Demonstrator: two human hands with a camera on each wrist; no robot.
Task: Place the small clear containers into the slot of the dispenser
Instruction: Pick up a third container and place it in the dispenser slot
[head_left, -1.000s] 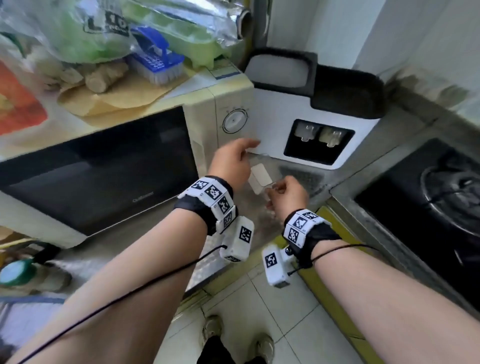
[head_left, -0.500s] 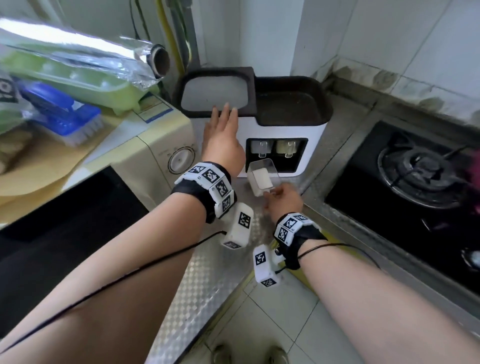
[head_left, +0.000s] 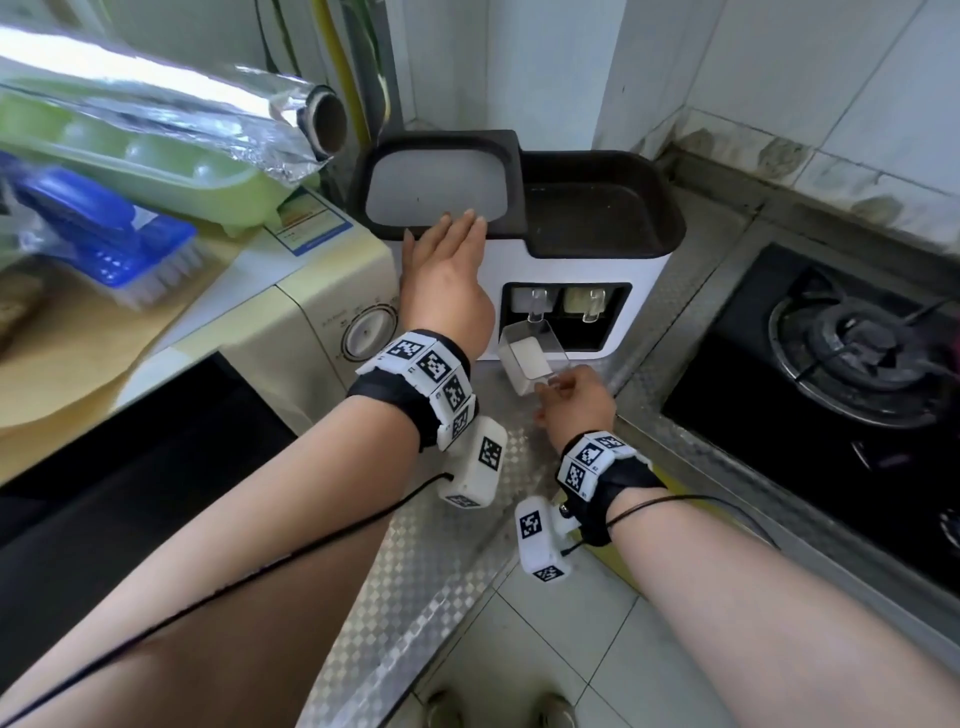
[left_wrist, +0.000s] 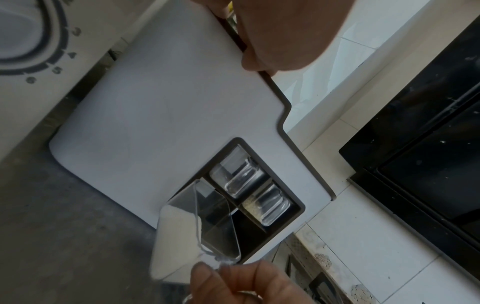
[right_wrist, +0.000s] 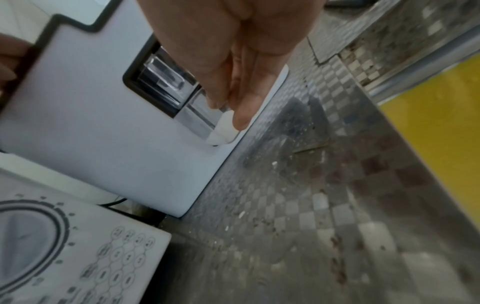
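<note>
Since half a second ago the left hand (head_left: 448, 283) has slid up the front of the dispenser (head_left: 457, 249), and its straight fingers (head_left: 470, 224) are now lying close together over the dark top rim, pressing flat and gripping nothing. Lower down, the right hand (head_left: 571, 402) is pinching the near corner of a small clear container (head_left: 530, 353) between thumb and fingers (right_wrist: 242, 115), the remaining fingers curling under. That container is tilting with its far end reaching up into the left side of the dark slot (head_left: 597, 332), just ahead of the right fingertips and below the left palm; some white material is sitting in its bottom. Two clear levers (left_wrist: 241, 176) are hanging in the recess right above it. Off to the left of the left fingers a cream microwave (head_left: 322, 312) is carrying a foil roll (head_left: 171, 104) and a blue brush (head_left: 104, 234), while a black gas stove (head_left: 857, 364) is lying to the right, set into the patterned steel table (head_left: 441, 571).
</note>
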